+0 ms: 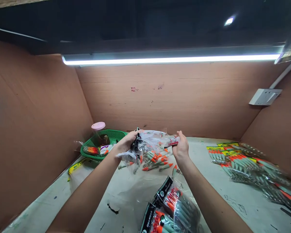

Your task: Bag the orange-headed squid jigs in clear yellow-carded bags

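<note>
Left hand: closed on the left end of a clear bag, held above the bench.
Right hand: closed on the bag's right end.
Bag axis: laid left to right between the hands, both equally near.
Lures: heaped directly beneath the bag.
Surroundings: green basket noted far left; packed lures stacked right; packs near.

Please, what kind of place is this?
Probably a small packing bench for fishing lures: plywood walls, a strip light overhead, loose lures and filled packets on the table.
</note>
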`<state>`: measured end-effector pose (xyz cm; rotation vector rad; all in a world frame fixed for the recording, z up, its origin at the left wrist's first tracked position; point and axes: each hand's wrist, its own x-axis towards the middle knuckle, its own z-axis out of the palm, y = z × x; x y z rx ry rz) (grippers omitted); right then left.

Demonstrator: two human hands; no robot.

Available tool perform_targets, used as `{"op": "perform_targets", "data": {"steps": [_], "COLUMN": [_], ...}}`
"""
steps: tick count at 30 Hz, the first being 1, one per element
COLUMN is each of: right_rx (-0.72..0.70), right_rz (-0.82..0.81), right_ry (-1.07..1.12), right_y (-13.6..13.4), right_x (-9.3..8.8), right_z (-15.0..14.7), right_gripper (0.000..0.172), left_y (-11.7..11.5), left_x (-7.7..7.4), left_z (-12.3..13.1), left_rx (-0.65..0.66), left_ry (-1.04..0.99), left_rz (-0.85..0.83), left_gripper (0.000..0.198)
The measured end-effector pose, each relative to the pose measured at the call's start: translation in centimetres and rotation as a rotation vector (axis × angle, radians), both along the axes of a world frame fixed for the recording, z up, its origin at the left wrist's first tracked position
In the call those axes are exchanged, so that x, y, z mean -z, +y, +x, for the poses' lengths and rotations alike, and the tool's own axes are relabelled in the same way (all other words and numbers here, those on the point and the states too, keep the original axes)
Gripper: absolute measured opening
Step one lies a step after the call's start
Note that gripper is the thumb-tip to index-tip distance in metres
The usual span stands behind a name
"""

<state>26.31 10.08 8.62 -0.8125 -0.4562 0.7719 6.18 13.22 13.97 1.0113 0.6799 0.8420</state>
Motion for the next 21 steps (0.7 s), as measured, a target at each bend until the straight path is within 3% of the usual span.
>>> {"op": "perform_targets", "data": {"steps": [6, 10, 13, 15, 18, 21], "right_rx": [-0.289, -0.540, -0.795, -0.953, -1.263, -1.576], "right_rz": [0.213, 0.316, 0.382, 0.402, 0.383, 0.385], "right_ry": [-0.135, -0.274, -0.465, -0.583, -0.661, -0.647], "right_y": [-3.3, -6.7, -10.1, -12.2, -14.4, -15.9], "right_x": [-3.8, -4.3, -4.4, -4.5, -4.4, -3.4], "right_z": [-6.6, -11.0, -14.3, -16.9, -21.5, -26.8], "right_gripper": [0.066, 0.069, 0.070, 0.074, 0.077, 0.076], "left_y": [-2.4, -5.9, -9.0, -11.7, -17.3, -23.7], "left_x": [0.2, -0.4, -0.9, -0.9, -0.2, 1.3], "left_z": [0.6, -2.1, -7.0, -11.6, -18.9, -24.6], "left_rx": [-0.114, -0.184, -0.281, -0.345, -0.493, -0.648], "left_ry": [0.022, 0.037, 0.129, 0.234, 0.359, 0.543], "left_rz": [0.317, 0.433, 0.477, 0.597, 0.675, 0.635], "left_gripper": [0.053, 0.064, 0.053, 0.046, 0.043, 0.035]}}
